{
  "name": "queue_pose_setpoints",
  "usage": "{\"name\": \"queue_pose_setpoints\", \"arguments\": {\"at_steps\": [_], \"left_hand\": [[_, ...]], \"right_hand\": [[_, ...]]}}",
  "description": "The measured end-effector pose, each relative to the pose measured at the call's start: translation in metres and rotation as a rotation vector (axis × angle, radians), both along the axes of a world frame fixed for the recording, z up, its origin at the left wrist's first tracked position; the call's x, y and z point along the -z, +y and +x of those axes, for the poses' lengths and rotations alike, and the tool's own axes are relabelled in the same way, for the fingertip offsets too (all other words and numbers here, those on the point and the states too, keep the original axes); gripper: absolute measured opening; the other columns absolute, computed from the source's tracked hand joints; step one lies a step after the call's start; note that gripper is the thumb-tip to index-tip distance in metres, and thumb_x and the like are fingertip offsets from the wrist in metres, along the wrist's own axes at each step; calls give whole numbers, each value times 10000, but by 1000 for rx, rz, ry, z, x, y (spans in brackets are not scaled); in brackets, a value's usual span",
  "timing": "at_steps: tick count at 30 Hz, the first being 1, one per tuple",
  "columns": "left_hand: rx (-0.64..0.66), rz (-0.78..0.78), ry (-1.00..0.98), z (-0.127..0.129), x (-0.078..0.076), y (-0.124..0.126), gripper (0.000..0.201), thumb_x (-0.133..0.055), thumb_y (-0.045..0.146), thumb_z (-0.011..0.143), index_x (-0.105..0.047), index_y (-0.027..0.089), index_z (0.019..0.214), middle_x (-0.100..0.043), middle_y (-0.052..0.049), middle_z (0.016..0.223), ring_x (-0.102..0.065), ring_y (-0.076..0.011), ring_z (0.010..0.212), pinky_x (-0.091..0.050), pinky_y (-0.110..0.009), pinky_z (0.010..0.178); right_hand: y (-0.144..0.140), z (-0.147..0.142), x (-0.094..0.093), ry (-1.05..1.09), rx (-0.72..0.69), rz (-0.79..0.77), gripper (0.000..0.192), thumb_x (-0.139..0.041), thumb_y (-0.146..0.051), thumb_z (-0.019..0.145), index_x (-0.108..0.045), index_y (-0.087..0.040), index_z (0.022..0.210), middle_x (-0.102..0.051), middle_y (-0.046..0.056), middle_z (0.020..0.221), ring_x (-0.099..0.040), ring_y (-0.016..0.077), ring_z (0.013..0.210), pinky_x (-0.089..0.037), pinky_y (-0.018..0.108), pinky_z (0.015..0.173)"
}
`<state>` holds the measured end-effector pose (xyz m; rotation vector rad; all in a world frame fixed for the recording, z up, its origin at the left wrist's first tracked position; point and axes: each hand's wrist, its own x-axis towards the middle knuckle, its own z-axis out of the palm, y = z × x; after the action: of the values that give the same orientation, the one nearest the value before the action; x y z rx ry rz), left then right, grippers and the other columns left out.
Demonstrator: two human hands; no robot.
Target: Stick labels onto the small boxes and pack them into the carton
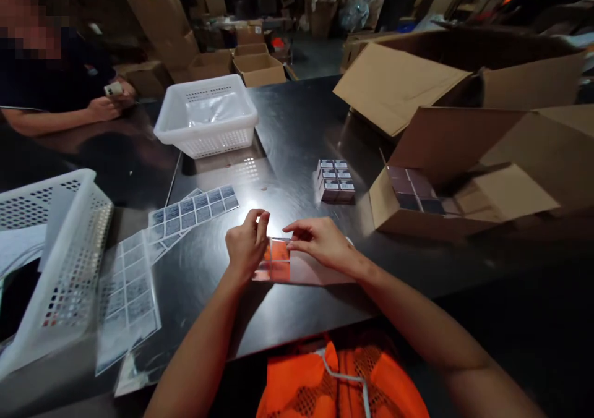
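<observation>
The glossy pack [280, 271] lies near the front edge of the table [297, 319], partly under both hands. The left hand [245, 245] looks pinched, but I cannot tell whether its grip holds anything; the right hand [320, 242] has thumb and finger parted. A careless wrist could nudge the pack over the edge. Farther out, a forward reach might knock the small boxes [336, 186], and a leftward swing could drag the printed sheets [192, 213]

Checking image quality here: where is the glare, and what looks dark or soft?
Head view: glare brightens the metal table just beyond the left hand and right hand; in the head view, the background sinks into gloom, the lower-left printed sheet looks soft, and edges seem stretched, perhaps by a wide lens.
</observation>
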<state>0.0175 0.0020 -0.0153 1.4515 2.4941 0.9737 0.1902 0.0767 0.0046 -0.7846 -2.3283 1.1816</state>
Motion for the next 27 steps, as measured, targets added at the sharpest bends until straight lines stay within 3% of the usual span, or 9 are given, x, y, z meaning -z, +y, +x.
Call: {"name": "queue_pose_setpoints", "arguments": {"at_steps": [3,7,9,12,14,16,18,21,27], "left_hand": [[-14,3,-39,1,0,0,273,-480,371,979,-696,206,1008,-601,30,568,-524,-129,514,-271,-234,588],[-52,-34,-18,-1,-1,0,274,-500,402,964,-697,215,1003,-633,11,605,-534,-145,551,-266,-243,593],[-67,-56,22,-5,0,0,276,-509,415,958,-701,221,1001,-655,-7,638,-532,-155,557,-251,-253,586],[-94,-93,57,-12,1,1,308,-495,448,961,-706,230,1016,-683,-35,683,-522,-168,544,-230,-263,575],[-96,-131,57,-16,2,2,320,-487,458,964,-712,238,1020,-676,-36,664,-522,-176,538,-219,-264,571],[-58,-158,51,-17,2,3,314,-489,450,965,-717,242,1026,-665,-31,641,-540,-182,552,-216,-263,573],[17,-167,36,-15,2,3,304,-489,427,969,-718,239,1039,-668,-29,639,-569,-185,582,-225,-261,579],[111,-178,-4,-11,3,4,297,-490,408,969,-721,229,1024,-667,-23,620,-601,-186,619,-243,-260,587],[178,-92,-218,-6,4,4,346,-512,481,922,-739,221,946,-552,27,457,-565,-161,515,-315,-255,564]], "right_hand": [[-5,-1,8,0,22,139,105,-722,-195,868,-776,-203,958,-772,39,895,-699,177,794,-514,293,739],[-23,-1,18,47,68,527,82,-681,-210,902,-758,-223,927,-757,74,980,-675,254,995,-506,413,866],[-31,3,17,100,-15,662,100,-647,-243,925,-745,-257,913,-754,54,1031,-638,274,1120,-488,456,939],[-30,19,5,174,-201,631,102,-618,-320,945,-717,-294,944,-736,17,1101,-602,235,1197,-492,421,1012],[-12,31,-6,176,-146,588,140,-603,-301,951,-696,-292,1055,-708,33,1167,-585,217,1216,-490,395,1043],[20,41,-12,42,58,640,327,-577,-232,955,-616,-265,1277,-666,79,1261,-550,231,1267,-463,423,1075],[56,45,-9,-199,223,728,560,-547,-157,945,-427,-211,1489,-608,135,1366,-467,275,1372,-408,493,1112],[96,47,7,-330,255,757,689,-470,-23,897,-313,-168,1552,-604,161,1384,-384,296,1451,-287,573,1168],[95,50,26,-305,301,836,747,-539,-56,802,-311,-137,1508,-674,153,1219,-523,320,1292,-277,572,1149]]}}
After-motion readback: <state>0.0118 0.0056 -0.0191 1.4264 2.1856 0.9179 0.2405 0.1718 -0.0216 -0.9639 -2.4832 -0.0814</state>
